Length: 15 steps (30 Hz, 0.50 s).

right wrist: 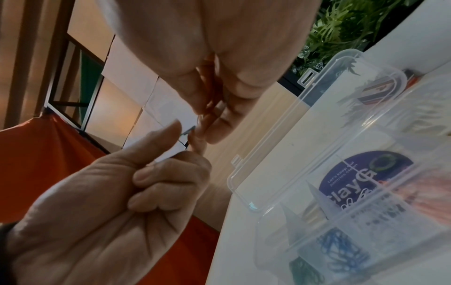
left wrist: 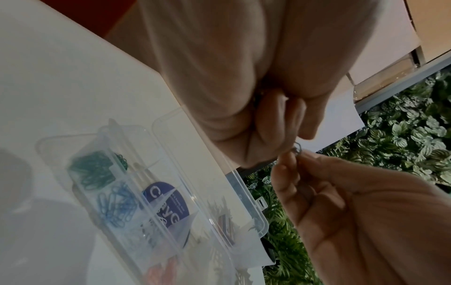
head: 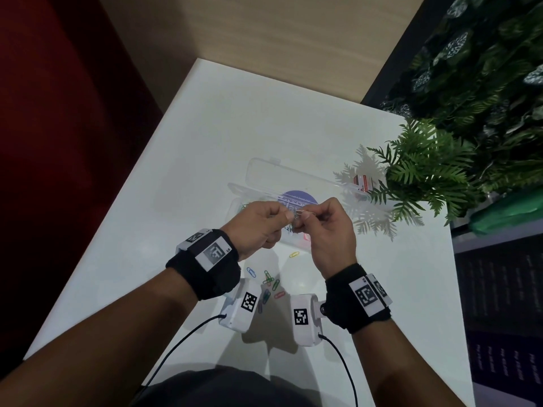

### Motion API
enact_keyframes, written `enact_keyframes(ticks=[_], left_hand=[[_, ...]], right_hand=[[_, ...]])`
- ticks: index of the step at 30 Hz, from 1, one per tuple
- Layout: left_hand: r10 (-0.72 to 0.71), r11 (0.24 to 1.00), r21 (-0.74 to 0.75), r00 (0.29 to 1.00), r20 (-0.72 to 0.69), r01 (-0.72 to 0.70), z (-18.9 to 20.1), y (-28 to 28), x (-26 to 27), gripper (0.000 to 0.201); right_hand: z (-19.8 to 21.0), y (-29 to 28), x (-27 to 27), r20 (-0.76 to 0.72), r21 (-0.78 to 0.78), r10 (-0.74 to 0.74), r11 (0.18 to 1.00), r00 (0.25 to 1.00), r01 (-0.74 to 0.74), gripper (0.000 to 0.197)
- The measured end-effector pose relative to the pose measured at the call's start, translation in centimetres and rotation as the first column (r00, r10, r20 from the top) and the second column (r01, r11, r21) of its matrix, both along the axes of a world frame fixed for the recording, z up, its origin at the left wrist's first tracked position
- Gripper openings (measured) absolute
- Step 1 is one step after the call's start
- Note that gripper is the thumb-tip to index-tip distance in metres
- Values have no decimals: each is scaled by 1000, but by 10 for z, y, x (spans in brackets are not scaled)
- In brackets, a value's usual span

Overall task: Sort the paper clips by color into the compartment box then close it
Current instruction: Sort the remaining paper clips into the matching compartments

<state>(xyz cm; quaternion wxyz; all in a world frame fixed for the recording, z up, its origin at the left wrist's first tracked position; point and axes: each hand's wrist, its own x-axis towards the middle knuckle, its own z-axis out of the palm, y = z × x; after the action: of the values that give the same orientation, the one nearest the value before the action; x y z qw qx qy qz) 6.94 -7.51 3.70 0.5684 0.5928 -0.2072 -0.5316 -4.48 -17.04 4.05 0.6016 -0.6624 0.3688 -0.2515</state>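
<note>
Both hands meet a little above the open clear compartment box. My left hand and right hand each pinch an end of a small paper clip between thumb and fingertips. Its colour is hard to tell, and it may be more than one linked clip. The clip shows dark between the fingertips in the left wrist view and again as the clip in the right wrist view. Compartments hold green clips, blue clips and pink clips. Several loose coloured clips lie near my wrists.
The box lid lies flat open behind the box. A round purple sticker shows through the plastic. A fern plant overhangs the white table at the right edge. Wrist camera cables trail towards my body.
</note>
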Motion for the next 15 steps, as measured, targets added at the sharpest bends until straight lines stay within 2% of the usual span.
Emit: enact_keyframes(ticks=[5,9,13,15], left_hand=[[25,1000,15,999,47,-26,-2,-1,-4,13],[15,997,70,983,181,-28,-6,0,-4,10],[-111,983,180,911,397,42,-5,2,-1,17],[-190,970,227,862,470,89,-2,1,1,17]], right_hand=[[-3,2,-2,50,31,-39,999,998,38,17],[-1,0,-5,32,20,-20,1000,999,19,11],[0,-7,-8,-122,-149,81,984,989,-99,10],[2,-10,-8,-210,-292,160,931,964,-219,12]])
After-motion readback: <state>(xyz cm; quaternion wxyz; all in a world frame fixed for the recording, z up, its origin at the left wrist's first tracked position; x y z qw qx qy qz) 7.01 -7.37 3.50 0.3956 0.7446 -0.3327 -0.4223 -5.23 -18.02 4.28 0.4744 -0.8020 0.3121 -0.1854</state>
